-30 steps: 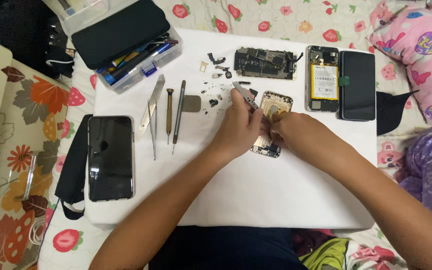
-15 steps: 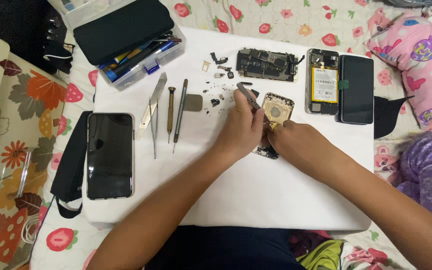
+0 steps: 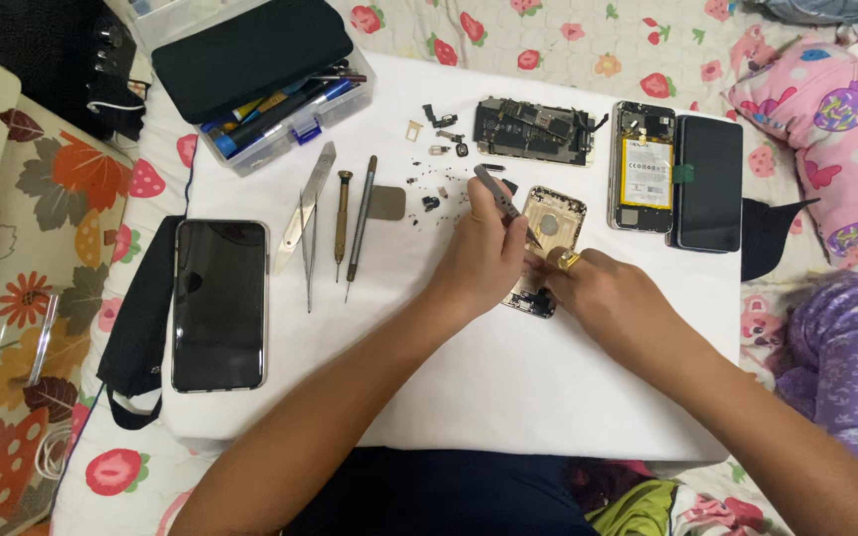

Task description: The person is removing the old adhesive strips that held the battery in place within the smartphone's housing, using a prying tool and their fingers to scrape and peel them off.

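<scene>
Gripping grey tweezers [image 3: 497, 195], the left hand [image 3: 484, 260] works over the gold phone shell [image 3: 549, 238] mid-board, which the right hand [image 3: 598, 293] pinches steady. Far left, a clear plastic box [image 3: 295, 124] holds pens and tools under a black pouch [image 3: 250, 50].

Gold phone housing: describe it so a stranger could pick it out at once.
On the white board, look just right of centre, where both hands meet. The gold phone housing lies there, below the dark circuit board. Unlike the neighbouring phones, it is an empty gold shell with a round mark.
</scene>
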